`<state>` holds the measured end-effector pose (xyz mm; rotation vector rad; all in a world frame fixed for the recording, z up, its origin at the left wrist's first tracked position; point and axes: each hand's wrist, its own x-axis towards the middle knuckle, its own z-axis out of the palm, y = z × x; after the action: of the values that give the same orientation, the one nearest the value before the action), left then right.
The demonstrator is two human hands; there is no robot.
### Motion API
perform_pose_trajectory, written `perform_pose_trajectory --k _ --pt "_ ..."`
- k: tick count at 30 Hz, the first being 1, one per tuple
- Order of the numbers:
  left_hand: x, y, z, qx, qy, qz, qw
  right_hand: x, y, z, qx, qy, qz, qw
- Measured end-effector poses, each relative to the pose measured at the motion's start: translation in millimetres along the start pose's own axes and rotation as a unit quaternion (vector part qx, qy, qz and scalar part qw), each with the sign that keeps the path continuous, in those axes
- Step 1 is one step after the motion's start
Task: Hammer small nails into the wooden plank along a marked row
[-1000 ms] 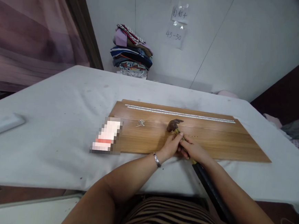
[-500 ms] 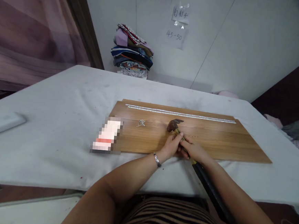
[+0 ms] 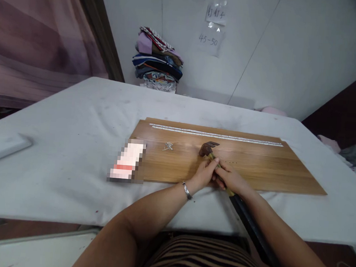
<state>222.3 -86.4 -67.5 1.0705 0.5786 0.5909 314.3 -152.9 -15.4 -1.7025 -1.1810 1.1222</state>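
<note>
Both left hand and right hand grasp the yellow-and-black-handled claw hammer with rusty-brown head; gripping near its head should steady it over the flat brown wooden board.

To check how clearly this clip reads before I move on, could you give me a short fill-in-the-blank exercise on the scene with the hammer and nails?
1. On the board, the hammer head is to the ____ of the nails.
2. The number of long white strips on the board is ____.
3. The lower handwritten sheet reads "45-____".
4. The silver bracelet is worn on the ____ arm.

Missing words: right; two; 50; left.
</note>
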Motion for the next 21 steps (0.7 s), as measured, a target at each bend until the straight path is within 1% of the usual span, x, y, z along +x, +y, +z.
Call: perform_pose_trajectory --k 4,11,17,21 --pt "-0.9 -0.8 0.9 -0.003 0.007 0.006 1.0 -2.1 0.3 1.5 -0.011 0.014 -0.008 1.0" --pt "-1.5 3.6 0.4 -0.002 -0.002 -0.007 1.0 1.0 -1.6 0.2 0.005 -0.004 0.014 1.0" --pt "-1.9 0.6 2.0 -0.005 0.005 0.008 1.0 -0.9 4.2 1.2 0.001 0.012 -0.011 1.0" --pt "-2.6 2.8 1.2 0.002 -0.001 0.007 1.0 -0.3 3.9 0.4 0.003 0.003 0.001 1.0"
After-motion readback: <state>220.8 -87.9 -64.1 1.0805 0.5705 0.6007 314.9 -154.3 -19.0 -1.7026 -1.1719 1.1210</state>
